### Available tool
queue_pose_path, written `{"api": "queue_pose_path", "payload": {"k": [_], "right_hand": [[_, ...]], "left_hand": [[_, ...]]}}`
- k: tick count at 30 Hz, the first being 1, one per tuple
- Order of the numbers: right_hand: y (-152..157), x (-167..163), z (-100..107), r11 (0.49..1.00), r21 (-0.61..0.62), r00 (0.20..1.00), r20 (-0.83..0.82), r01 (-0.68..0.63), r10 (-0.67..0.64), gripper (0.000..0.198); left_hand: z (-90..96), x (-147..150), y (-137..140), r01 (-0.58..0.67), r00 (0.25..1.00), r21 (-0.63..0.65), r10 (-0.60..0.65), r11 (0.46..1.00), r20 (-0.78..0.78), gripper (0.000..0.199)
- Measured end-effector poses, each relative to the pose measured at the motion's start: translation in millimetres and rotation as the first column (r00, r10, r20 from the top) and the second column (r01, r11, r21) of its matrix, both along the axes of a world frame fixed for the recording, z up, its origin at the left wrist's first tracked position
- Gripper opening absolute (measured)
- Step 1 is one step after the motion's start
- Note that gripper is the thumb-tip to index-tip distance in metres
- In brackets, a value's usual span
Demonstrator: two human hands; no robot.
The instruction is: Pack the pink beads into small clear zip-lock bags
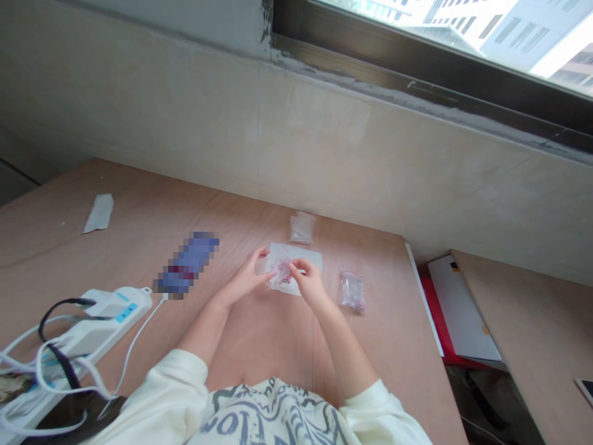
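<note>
A white square sheet (312, 267) lies on the table, bearing a small cluster of pink and red bits (286, 279) too small to make out. My left hand (248, 275) rests at the sheet's left edge, thumb and fingers apart. Over the sheet's right part, my right hand (306, 281) has its thumb and index finger pinched together beside the cluster; whatever they hold, if anything, is too small to name. Just right of that hand lies a clear plastic bag (352, 290) with pinkish contents at its bottom. Another clear bag (302, 227) is behind the sheet.
On the left, a phone-like pixelated object (189, 262) lies by a white cable. A white power strip (111, 321) with tangled cords fills the lower left. A paper strip (99, 213) lies farther back. The wall (222, 123) borders the wooden table (273, 346).
</note>
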State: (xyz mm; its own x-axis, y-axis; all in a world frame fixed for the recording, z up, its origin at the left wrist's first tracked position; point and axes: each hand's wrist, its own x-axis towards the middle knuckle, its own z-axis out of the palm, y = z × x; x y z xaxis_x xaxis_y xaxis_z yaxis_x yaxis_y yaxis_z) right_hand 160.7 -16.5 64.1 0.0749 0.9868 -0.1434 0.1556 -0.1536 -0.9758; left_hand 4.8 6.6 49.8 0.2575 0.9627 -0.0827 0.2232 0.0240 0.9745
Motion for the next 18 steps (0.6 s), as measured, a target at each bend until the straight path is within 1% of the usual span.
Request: {"api": "queue_pose_path", "payload": {"k": [1, 2, 4, 5, 7, 9, 11, 13, 15, 16, 18], "right_hand": [[0, 3, 2, 1.0, 0.004, 0.999, -0.034, 0.012, -0.012, 0.018], [-1, 5, 4, 1.0, 0.004, 0.998, -0.063, 0.016, -0.016, 0.018], [-3, 7, 8, 1.0, -0.005, 0.994, -0.105, 0.014, -0.015, 0.019], [-3, 8, 10, 1.0, -0.012, 0.993, -0.121, 0.011, -0.013, 0.019], [-5, 9, 11, 1.0, -0.021, 0.987, -0.161, 0.006, -0.01, 0.019], [-5, 10, 9, 0.999, -0.027, 0.977, -0.211, 0.03, -0.035, 0.021], [-5, 12, 3, 0.993, -0.045, 0.971, -0.21, 0.109, -0.116, 0.024], [-7, 13, -8, 0.975, -0.054, 0.971, -0.092, 0.218, -0.222, 0.026], [-10, 12, -21, 0.965, -0.006, 0.96, 0.105, 0.262, -0.26, 0.02], [-13, 9, -27, 0.969, 0.034, 0.948, 0.201, 0.243, -0.245, 0.016], [-18, 2, -38, 0.983, 0.108, 0.919, 0.353, 0.148, -0.177, 0.01]], "left_hand": [[-0.8, -3, -1, -0.034, 0.996, -0.074, 0.04, 0.997, 0.076, 0.06], [-1.4, -6, -3, -0.038, 0.985, -0.159, 0.064, 0.987, 0.16, 0.056], [-2.4, -9, -8, 0.038, 0.94, -0.312, 0.072, 0.949, 0.333, 0.047], [-3.0, -9, -11, 0.089, 0.912, -0.36, 0.07, 0.929, 0.404, 0.043], [-4.7, -8, -16, 0.149, 0.866, -0.408, 0.08, 0.901, 0.493, 0.035], [-7.3, -5, -18, 0.136, 0.844, -0.43, 0.123, 0.892, 0.522, 0.029], [-10.4, -3, -17, 0.108, 0.831, -0.448, 0.167, 0.888, 0.531, 0.025], [-13.3, -4, -15, 0.078, 0.821, -0.46, 0.205, 0.884, 0.534, 0.023], [-15.3, -5, -12, 0.05, 0.812, -0.465, 0.235, 0.884, 0.534, 0.023], [-15.9, -6, -12, 0.035, 0.809, -0.467, 0.249, 0.884, 0.533, 0.022], [-16.1, -8, -11, 0.017, 0.803, -0.467, 0.266, 0.884, 0.533, 0.022]]}}
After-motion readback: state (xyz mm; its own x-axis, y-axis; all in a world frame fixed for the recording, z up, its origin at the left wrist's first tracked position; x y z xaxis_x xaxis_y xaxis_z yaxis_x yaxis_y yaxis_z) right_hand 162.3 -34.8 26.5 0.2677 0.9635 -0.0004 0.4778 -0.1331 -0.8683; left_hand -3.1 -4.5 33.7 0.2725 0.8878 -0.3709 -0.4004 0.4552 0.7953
